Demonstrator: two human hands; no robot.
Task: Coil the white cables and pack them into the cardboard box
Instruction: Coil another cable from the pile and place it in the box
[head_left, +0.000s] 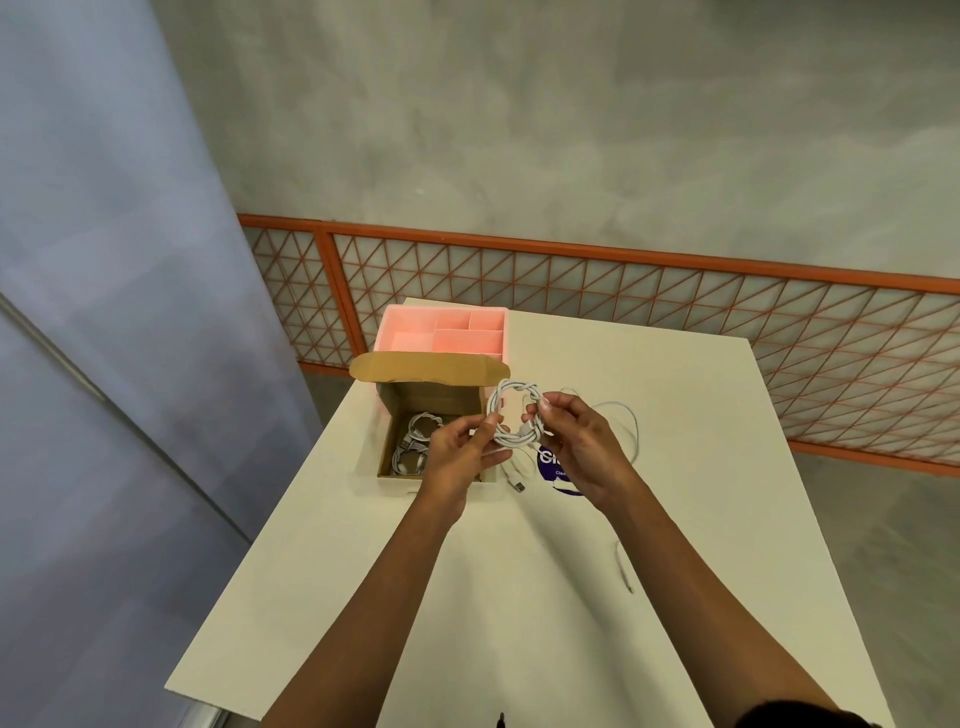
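Note:
Both hands hold a coiled white cable (506, 402) in the air just right of the open cardboard box (395, 405). My left hand (457, 457) pinches the coil's lower left side. My right hand (576, 441) pinches its right side, where the cable is wrapped around the loop. The box's lid flap (428, 368) stands open at the back, and coiled white cables (413, 441) lie inside it. A loose white cable (626, 421) trails on the table behind my right hand. A connector end (518, 483) lies below the coil.
A pink compartment tray (447, 332) stands behind the box on the white table (519, 597). A purple sticker (553, 467) lies partly under my right hand. Another thin cable end (623, 569) rests at the right. An orange mesh railing (623, 296) runs behind the table.

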